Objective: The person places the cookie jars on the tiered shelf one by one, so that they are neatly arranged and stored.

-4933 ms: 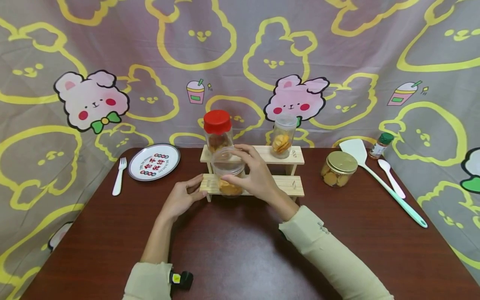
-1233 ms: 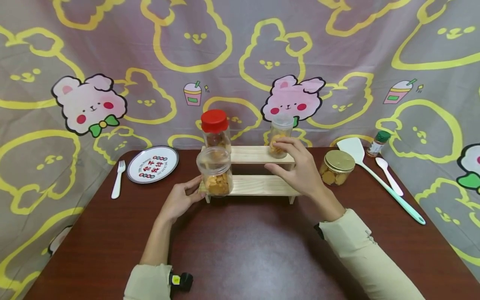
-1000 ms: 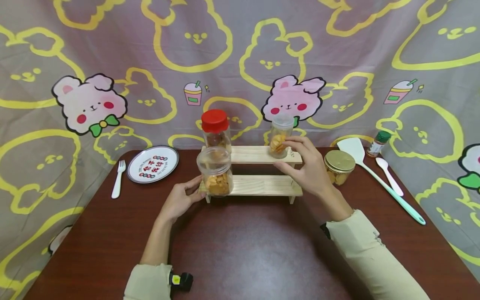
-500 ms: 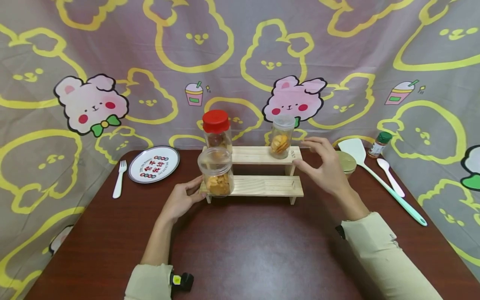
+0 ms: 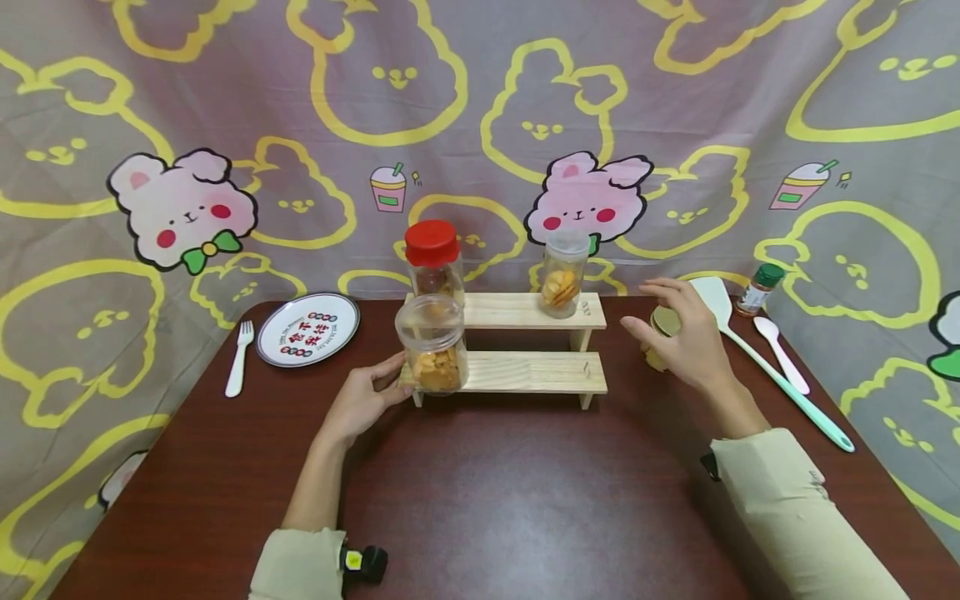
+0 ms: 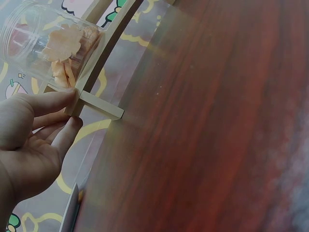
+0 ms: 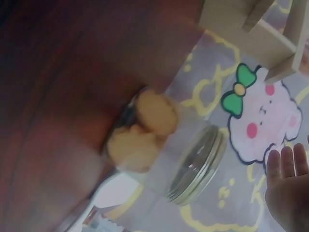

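My left hand (image 5: 366, 398) pinches the left end of the lower step of a two-tier wooden shelf (image 5: 532, 371); in the left wrist view the thumb lies on one face of the board (image 6: 99, 60) and the fingers on the other. Beside it on that step stands a clear-lidded jar (image 5: 433, 354) of orange crackers. A red-lidded jar (image 5: 433, 250) and a slim clear jar (image 5: 562, 275) stand on the upper step. My right hand (image 5: 693, 342) is open and holds nothing, partly hiding a gold-lidded jar (image 5: 662, 354) of round biscuits, which the right wrist view shows whole (image 7: 159, 140).
At the left of the brown table (image 5: 480, 500) lie a white fork (image 5: 239, 358) and a printed plate (image 5: 308, 329). On the right are a spatula (image 5: 780, 379) with a mint handle, a white spoon (image 5: 782, 354) and a green-capped bottle (image 5: 759, 290). A patterned cloth (image 5: 465, 100) hangs behind.
The clear-lidded jar has shifted left along the lower step, and my right hand has let go of it. That hand has moved right, past the slim jar, to the gold-lidded jar. My left hand stays put.
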### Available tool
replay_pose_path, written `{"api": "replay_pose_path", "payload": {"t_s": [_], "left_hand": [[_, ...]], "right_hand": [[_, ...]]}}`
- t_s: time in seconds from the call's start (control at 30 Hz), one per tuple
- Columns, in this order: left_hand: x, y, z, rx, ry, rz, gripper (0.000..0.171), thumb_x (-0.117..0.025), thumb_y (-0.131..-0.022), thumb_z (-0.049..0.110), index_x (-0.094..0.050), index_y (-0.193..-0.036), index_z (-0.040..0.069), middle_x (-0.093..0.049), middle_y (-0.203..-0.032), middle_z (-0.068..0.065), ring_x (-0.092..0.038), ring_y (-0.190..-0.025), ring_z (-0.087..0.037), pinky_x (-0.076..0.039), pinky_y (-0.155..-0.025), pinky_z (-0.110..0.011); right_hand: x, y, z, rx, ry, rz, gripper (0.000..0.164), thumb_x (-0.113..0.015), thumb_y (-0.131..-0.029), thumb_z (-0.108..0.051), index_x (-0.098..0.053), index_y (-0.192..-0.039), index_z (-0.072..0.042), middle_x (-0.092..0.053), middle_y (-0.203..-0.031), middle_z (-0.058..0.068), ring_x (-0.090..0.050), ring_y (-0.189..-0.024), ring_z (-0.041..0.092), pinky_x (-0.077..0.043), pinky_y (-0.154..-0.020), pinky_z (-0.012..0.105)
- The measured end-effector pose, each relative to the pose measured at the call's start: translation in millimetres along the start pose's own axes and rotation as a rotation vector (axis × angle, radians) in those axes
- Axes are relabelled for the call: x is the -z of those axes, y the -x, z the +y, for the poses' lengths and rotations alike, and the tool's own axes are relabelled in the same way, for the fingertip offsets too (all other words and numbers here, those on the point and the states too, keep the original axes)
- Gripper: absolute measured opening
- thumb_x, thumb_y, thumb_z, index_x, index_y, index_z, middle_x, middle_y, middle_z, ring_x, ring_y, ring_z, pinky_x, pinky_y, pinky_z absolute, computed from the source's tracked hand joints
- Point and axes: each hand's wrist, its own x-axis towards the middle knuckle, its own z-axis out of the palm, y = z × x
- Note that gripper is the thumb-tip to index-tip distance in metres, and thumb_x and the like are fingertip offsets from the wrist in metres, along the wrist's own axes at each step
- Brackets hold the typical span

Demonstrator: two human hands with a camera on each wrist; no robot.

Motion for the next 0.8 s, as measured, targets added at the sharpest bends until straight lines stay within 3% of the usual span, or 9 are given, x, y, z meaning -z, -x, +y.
{"api": "replay_pose_path", "payload": {"t_s": [0.2,0.43,0.5,0.7,0.8], "left_hand": [[0.2,-0.1,-0.2,0.002,-0.005,0.000,0.058,-0.072,-0.092,-0.001,-0.050,-0.145,-0.005,-0.048,-0.151,-0.014,-0.049,-0.134,-0.028,-0.048,-0.102,-0.022],[-0.3,0.0,0.2,0.000,-0.010,0.000,0.057,-0.072,-0.091,-0.001,-0.052,-0.145,-0.003,-0.048,-0.151,-0.011,-0.048,-0.134,-0.026,-0.048,-0.102,-0.022],[-0.4,-0.1,0.3,-0.005,-0.008,-0.001,0.057,-0.072,-0.091,-0.001,-0.052,-0.145,-0.003,-0.049,-0.151,-0.011,-0.048,-0.134,-0.026,-0.048,-0.102,-0.022],[0.3,0.2,0.3,0.000,-0.024,0.003,0.057,-0.072,-0.092,0.000,-0.052,-0.145,-0.003,-0.048,-0.151,-0.011,-0.048,-0.134,-0.026,-0.048,-0.104,-0.024],[0.4,0.1,-0.1,0.003,-0.032,0.005,0.057,-0.072,-0.092,0.000,-0.051,-0.145,-0.003,-0.048,-0.152,-0.011,-0.048,-0.134,-0.026,-0.048,-0.103,-0.022]], "right_hand": [[5.2,3.6,12.2,-0.020,0.021,0.008,0.049,-0.088,-0.079,-0.011,-0.069,-0.122,0.001,-0.062,-0.128,0.016,-0.055,-0.117,0.033,-0.040,-0.095,0.016],[11.3,7.3,21.2,-0.087,0.022,0.018,0.047,-0.086,-0.081,-0.013,-0.069,-0.124,-0.001,-0.063,-0.126,0.016,-0.054,-0.119,0.033,-0.040,-0.099,0.022],[12.6,8.4,22.7,-0.110,0.021,0.009,0.047,-0.086,-0.082,-0.014,-0.069,-0.124,-0.001,-0.062,-0.127,0.016,-0.054,-0.120,0.033,-0.042,-0.099,0.027],[17.7,10.3,26.5,-0.192,0.028,-0.047,0.048,-0.082,-0.087,-0.024,-0.066,-0.127,-0.001,-0.057,-0.133,0.017,-0.049,-0.127,0.038,-0.041,-0.103,0.061],[19.5,10.9,27.3,-0.206,0.033,-0.064,0.049,-0.081,-0.089,-0.027,-0.066,-0.128,-0.002,-0.057,-0.134,0.018,-0.048,-0.128,0.040,-0.039,-0.104,0.065]]}}
